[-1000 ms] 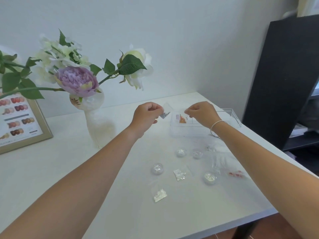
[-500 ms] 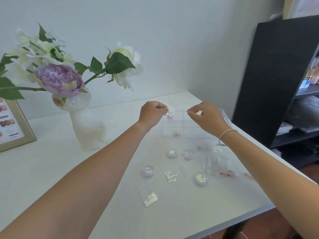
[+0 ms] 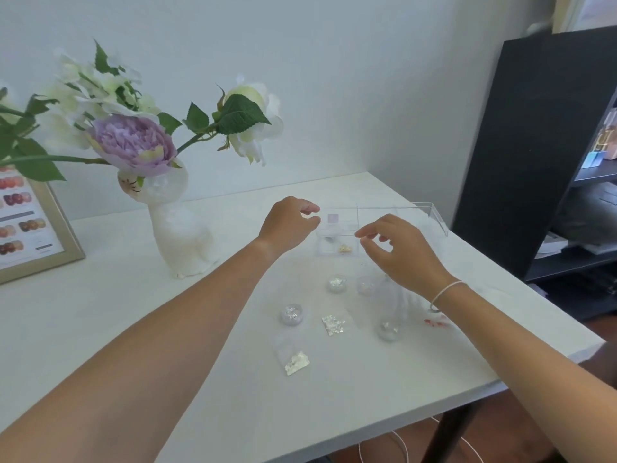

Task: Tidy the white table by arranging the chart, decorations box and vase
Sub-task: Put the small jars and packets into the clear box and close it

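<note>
My left hand [image 3: 289, 225] and right hand [image 3: 397, 252] hover mid-frame over the clear decorations box [image 3: 377, 228] on the white bench [image 3: 133, 329], fingers loosely curled, holding nothing I can see. The vase [image 3: 182, 238] stands at left, the framed chart [image 3: 30, 225] at the far left edge.

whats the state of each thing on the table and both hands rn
box: lid off, gold bits inside
vase: upright, holds flowers
chart: propped upright at left edge
jars: loose on table
foil bags: lying flat
left hand: loosely curled, empty
right hand: open, over box
</note>
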`<state>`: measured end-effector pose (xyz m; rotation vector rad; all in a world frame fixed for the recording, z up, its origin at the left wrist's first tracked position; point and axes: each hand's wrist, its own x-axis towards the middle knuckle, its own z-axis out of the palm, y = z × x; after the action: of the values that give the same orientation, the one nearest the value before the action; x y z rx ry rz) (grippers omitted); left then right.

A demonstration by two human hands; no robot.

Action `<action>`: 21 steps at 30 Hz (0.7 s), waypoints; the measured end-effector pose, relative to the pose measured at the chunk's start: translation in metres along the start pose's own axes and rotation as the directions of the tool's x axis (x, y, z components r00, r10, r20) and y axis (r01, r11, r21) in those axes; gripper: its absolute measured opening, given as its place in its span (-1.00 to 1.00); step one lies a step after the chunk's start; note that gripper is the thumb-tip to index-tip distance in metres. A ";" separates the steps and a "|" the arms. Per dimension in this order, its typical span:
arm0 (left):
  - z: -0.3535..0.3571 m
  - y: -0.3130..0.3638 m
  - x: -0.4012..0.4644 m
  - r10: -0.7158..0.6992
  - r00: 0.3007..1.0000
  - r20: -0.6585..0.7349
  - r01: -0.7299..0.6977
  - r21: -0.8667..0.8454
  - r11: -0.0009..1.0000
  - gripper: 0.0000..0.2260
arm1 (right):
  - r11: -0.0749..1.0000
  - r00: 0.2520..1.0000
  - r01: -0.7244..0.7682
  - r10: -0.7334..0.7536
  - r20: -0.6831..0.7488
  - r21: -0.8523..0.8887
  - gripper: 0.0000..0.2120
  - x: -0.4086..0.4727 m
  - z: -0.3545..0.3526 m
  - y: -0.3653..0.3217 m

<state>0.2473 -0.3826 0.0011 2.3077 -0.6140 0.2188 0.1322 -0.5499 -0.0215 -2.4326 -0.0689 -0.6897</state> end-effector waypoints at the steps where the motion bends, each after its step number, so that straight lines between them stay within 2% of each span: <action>1: -0.003 -0.002 -0.006 0.008 1.000 -0.007 -0.008 0.003 1.000 -0.77 | 1.000 0.999 0.025 -0.026 0.042 0.007 -0.87 -0.005 0.002 -0.004; 5: -0.017 -0.010 -0.036 0.035 0.999 -0.013 -0.035 0.000 0.999 -0.80 | 0.993 0.972 0.119 -0.121 0.204 0.020 -0.89 -0.025 0.009 -0.018; 10: -0.036 -0.012 -0.085 0.068 0.998 -0.015 -0.069 -0.066 0.995 -0.90 | 0.989 0.905 0.146 -0.119 0.408 -0.034 -0.83 -0.040 0.012 -0.028; 17: -0.046 -0.021 -0.141 0.041 0.994 0.104 -0.030 -0.102 0.994 -0.87 | 0.950 0.894 0.229 -0.120 0.431 -0.212 -0.71 -0.052 0.014 -0.035; 21: -0.045 -0.030 -0.161 -0.002 0.973 0.230 -0.001 0.012 1.000 -0.95 | 0.942 0.885 0.232 -0.100 0.455 -0.244 -0.70 -0.055 0.014 -0.038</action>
<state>0.1225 -0.2744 -0.0373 2.3635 -0.7279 -0.0467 0.0834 -0.5053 -0.0373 -2.8549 -0.3879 -0.2161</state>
